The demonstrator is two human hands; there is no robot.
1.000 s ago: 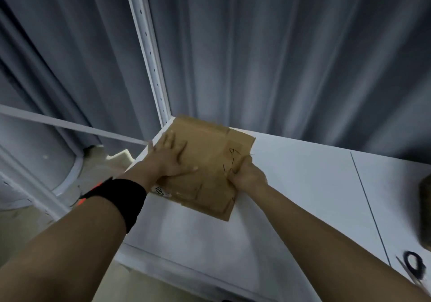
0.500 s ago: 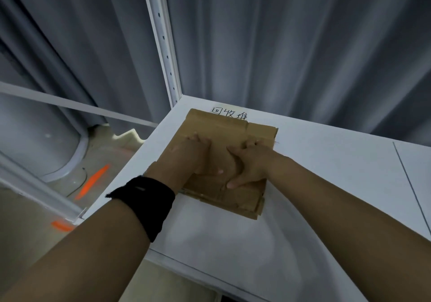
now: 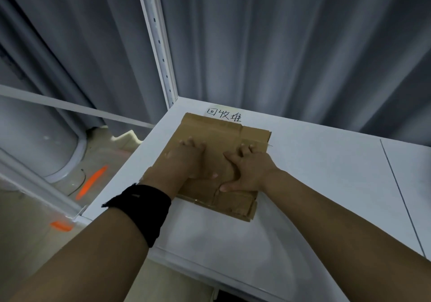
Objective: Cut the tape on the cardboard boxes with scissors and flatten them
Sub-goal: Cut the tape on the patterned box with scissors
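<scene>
Pressing flat cardboard (image 3: 210, 133), L hand (image 3: 186, 159), R hand (image 3: 249, 168), fingers (image 3: 191, 142) spread, corner behind forearm (image 3: 161, 182)

Flattened cardboard box (image 3: 211, 138) on white table (image 3: 314, 161) (far-left corner), left hand (image 3: 186, 159) and right hand (image 3: 250, 170) pressing it flat

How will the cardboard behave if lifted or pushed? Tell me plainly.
Probably light and fairly stiff: the cardboard lies as thin folded layers pressed flat under the left hand and right hand. Its creased flaps may spring up a little once that pressure goes. It would likely slide easily on the smooth table.
</scene>
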